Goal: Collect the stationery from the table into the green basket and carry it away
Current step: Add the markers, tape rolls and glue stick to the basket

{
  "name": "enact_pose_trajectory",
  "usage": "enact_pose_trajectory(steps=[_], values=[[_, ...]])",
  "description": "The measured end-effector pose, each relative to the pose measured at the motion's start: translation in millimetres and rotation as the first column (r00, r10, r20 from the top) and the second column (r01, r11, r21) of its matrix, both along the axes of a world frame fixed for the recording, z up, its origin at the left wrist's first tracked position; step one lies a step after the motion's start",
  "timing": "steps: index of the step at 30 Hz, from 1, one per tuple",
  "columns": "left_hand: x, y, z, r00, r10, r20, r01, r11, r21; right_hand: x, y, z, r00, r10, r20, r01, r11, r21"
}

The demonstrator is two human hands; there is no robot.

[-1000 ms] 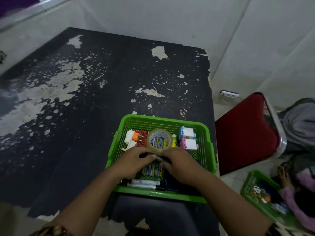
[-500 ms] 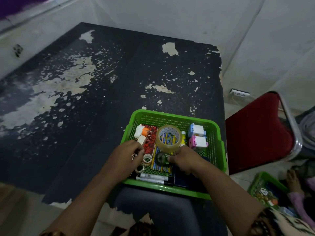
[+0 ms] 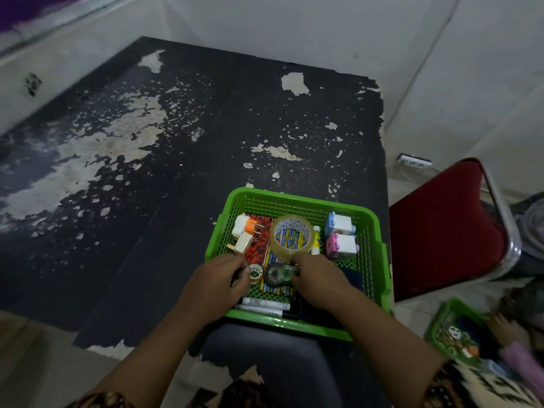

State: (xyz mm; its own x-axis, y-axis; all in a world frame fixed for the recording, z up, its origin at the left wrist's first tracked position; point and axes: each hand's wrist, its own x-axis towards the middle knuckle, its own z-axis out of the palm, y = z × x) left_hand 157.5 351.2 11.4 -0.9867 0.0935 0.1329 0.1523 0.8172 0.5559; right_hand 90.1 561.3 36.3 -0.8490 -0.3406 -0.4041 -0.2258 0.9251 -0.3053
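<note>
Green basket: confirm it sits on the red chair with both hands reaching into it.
Wrong. The head view shows the green basket on the black table, beside the red chair. The left hand and right hand do reach into it.

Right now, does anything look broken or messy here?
Yes, the table is damaged: its black top has peeled off in pale patches, the biggest on the left side. Nothing has spilled from the green basket.

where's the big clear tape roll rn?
Head view: the big clear tape roll sits in the middle of the green basket, a white glue stick at its right, just beyond the right hand, which grips a correction tape dispenser.
</note>
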Motion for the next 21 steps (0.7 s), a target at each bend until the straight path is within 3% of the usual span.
enact_pose_trajectory(steps=[3, 8, 12, 16, 21], values=[[2.0, 0.5, 0.7, 1.000, 0.014, -0.019, -0.015, 1.000, -0.015, 6.1, 0.0, 1.3, 0.987, 0.080, -0.136, -0.071, 0.995, 0.066], [3.3, 2.8, 3.3, 0.994, 0.029, -0.105, -0.034, 0.998, -0.046, 9.8, -3.4, -3.3, 0.974, 0.150, -0.172, -0.131, 0.985, 0.116], [0.5, 0.4, 4.2, 0.985, 0.082, -0.151, -0.085, 0.996, -0.014, 9.3, 2.6, -1.6, 0.974, 0.114, -0.194, -0.111, 0.994, 0.026], [-3.3, -3.1, 9.4, 0.939, 0.305, -0.161, -0.305, 0.952, 0.023, 3.5, 22.4, 11.5, 0.954, -0.088, -0.288, 0.016, 0.970, -0.244], [-17.2, -16.6, 8.1, 0.851, 0.494, 0.177, -0.514, 0.854, 0.087, -4.4, 68.3, 15.8, 0.762, -0.423, -0.490, 0.258, 0.893, -0.370]])
